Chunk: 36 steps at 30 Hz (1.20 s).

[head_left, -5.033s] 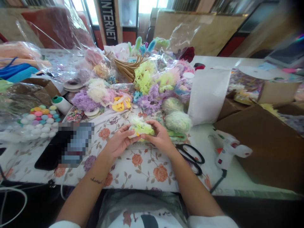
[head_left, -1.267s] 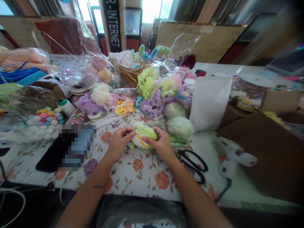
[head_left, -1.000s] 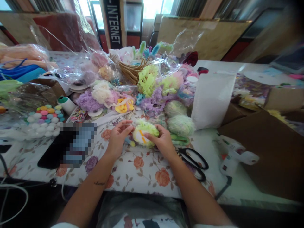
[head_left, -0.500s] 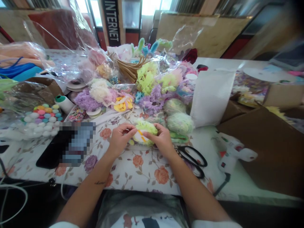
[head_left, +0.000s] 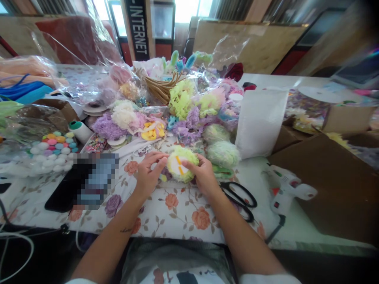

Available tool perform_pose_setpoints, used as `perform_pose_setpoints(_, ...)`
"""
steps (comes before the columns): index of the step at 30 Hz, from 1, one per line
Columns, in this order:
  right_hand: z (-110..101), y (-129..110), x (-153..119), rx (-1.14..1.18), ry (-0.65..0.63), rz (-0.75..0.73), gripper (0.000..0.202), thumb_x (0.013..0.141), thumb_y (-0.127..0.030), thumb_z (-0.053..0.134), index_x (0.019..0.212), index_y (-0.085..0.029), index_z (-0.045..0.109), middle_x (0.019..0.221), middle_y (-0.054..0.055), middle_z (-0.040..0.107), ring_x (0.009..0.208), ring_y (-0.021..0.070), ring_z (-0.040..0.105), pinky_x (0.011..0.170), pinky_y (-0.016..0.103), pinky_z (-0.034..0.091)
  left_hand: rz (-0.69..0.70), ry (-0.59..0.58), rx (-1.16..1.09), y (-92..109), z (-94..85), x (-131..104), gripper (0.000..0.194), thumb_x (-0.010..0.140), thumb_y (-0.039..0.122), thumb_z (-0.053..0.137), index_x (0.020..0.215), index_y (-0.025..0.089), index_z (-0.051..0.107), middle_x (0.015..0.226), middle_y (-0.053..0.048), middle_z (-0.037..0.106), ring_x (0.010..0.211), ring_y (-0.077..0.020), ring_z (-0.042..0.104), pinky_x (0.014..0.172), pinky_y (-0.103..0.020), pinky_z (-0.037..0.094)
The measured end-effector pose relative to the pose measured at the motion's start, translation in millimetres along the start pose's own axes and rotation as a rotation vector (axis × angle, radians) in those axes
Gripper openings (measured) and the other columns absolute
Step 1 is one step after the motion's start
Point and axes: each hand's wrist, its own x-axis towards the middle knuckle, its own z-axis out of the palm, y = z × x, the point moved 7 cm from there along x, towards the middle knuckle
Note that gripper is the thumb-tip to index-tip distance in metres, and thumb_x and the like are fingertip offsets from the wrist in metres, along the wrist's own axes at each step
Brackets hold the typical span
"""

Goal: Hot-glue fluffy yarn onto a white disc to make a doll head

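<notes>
Near the middle of the frame, between our two hands, we have a ruffled yellow-green disc, its white face turned up toward us. Our right hand grips it from the right side, thumb pressed over the white face and fingers behind the rim. Our left hand sits just off the opposite edge, thumb and fingertips brought close together; we cannot tell whether they pinch a strand or touch the ruffle.

So the disc lies to the right of our left fingertips and within our right grasp, making the right hand the nearer one. Being roughly round, it shows us no clear long axis, but the orange strip on its face slants steeply from upper left to lower right. Behind our right hand we see a pale green yarn ball; black-handled scissors lie beside our right forearm.
</notes>
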Motion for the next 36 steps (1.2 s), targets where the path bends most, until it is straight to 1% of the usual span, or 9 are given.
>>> perform_pose_setpoints(3, 0.3, 0.6, -0.7, 0.043, 0.012, 0.017, 0.039, 0.055, -0.035, 0.089, 0.086, -0.02, 0.07, 0.081, 0.002, 0.076, 0.068, 0.0208, 0.07, 0.068, 0.034, 0.059, 0.05, -0.084, 0.029, 3.1, 9.5, -1.2, 0.018, 0.087, 0.03, 0.063, 0.097, 0.024, 0.077, 0.099, -0.006, 0.068, 0.097, -0.0194, 0.061, 0.092, -0.033, 0.047)
perform_pose_setpoints(9, -1.2, 2.2, -2.1, 0.064, 0.041, 0.051, 0.042, 0.05, -0.032, 0.091, 0.084, -0.019, 0.071, 0.079, 0.002, 0.076, 0.067, 0.0213, 0.07, 0.067, 0.034, 0.059, 0.024, -0.123, -0.057, -5.2, 15.9, -1.8, 0.02, 0.086, 0.031, 0.064, 0.098, 0.024, 0.078, 0.099, -0.007, 0.065, 0.096, -0.0203, 0.061, 0.089, -0.034, 0.048)
perform_pose_setpoints(16, -5.3, 3.0, -1.5, 0.058, 0.067, 0.043, 0.041, 0.049, -0.031, 0.091, 0.083, -0.019, 0.071, 0.078, 0.001, 0.075, 0.067, 0.0211, 0.07, 0.066, 0.034, 0.058, 0.024, -0.18, 0.028, -6.9, 18.6, -3.5, 0.022, 0.086, 0.029, 0.064, 0.103, 0.024, 0.076, 0.112, -0.009, 0.062, 0.11, -0.0235, 0.058, 0.103, -0.04, 0.04)
perform_pose_setpoints(20, -6.1, 2.1, -0.9, 0.066, 0.096, 0.018, 0.042, 0.051, -0.031, 0.09, 0.086, -0.02, 0.07, 0.084, 0.002, 0.076, 0.071, 0.0206, 0.071, 0.069, 0.033, 0.059, 0.008, -0.246, 0.031, -5.5, 19.3, -2.7, 0.032, 0.083, 0.022, 0.063, 0.113, 0.024, 0.072, 0.127, -0.01, 0.059, 0.122, -0.0252, 0.054, 0.109, -0.042, 0.036)
perform_pose_setpoints(23, -5.6, 1.2, -1.1, 0.078, 0.109, 0.01, 0.042, 0.055, -0.033, 0.089, 0.09, -0.02, 0.07, 0.089, 0.002, 0.077, 0.075, 0.0215, 0.072, 0.07, 0.034, 0.059, 0.022, -0.208, 0.033, -1.3, 13.4, -0.3, 0.039, 0.083, 0.019, 0.06, 0.12, 0.026, 0.068, 0.135, -0.009, 0.057, 0.128, -0.0252, 0.05, 0.111, -0.043, 0.035)
perform_pose_setpoints(26, -5.1, -0.5, -2.3, 0.081, 0.116, 0.016, 0.042, 0.056, -0.036, 0.088, 0.091, -0.02, 0.07, 0.092, 0.004, 0.077, 0.078, 0.0234, 0.072, 0.069, 0.035, 0.059, 0.06, -0.147, 0.084, 1.6, 9.0, 1.1, 0.029, 0.085, 0.021, 0.061, 0.111, 0.026, 0.072, 0.129, -0.008, 0.062, 0.124, -0.0251, 0.054, 0.109, -0.044, 0.038)
perform_pose_setpoints(30, -2.8, -2.2, -4.0, 0.119, 0.103, 0.037, 0.042, 0.056, -0.035, 0.088, 0.091, -0.019, 0.071, 0.093, 0.005, 0.077, 0.077, 0.0235, 0.072, 0.072, 0.035, 0.059, 0.119, -0.156, 0.049, -0.3, 14.3, -0.4, 0.022, 0.085, 0.025, 0.065, 0.104, 0.027, 0.076, 0.122, -0.009, 0.067, 0.117, -0.0253, 0.059, 0.101, -0.042, 0.046)
perform_pose_setpoints(33, -0.5, -0.6, -4.9, 0.138, 0.091, 0.053, 0.042, 0.054, -0.034, 0.089, 0.09, -0.019, 0.072, 0.093, 0.006, 0.077, 0.078, 0.0238, 0.072, 0.075, 0.036, 0.06, 0.091, -0.127, 0.003, -8.5, 15.5, -1.1, 0.021, 0.084, 0.027, 0.067, 0.102, 0.027, 0.077, 0.116, -0.008, 0.07, 0.112, -0.0245, 0.061, 0.098, -0.041, 0.048)
perform_pose_setpoints(36, -0.5, 2.6, -5.1, 0.155, 0.103, 0.054, 0.044, 0.053, -0.034, 0.09, 0.089, -0.018, 0.072, 0.09, 0.005, 0.077, 0.074, 0.0225, 0.072, 0.071, 0.034, 0.059, 0.014, -0.114, -0.071, -18.7, 15.9, -1.7, 0.02, 0.082, 0.028, 0.07, 0.1, 0.027, 0.078, 0.115, -0.008, 0.071, 0.109, -0.0243, 0.063, 0.095, -0.04, 0.051)
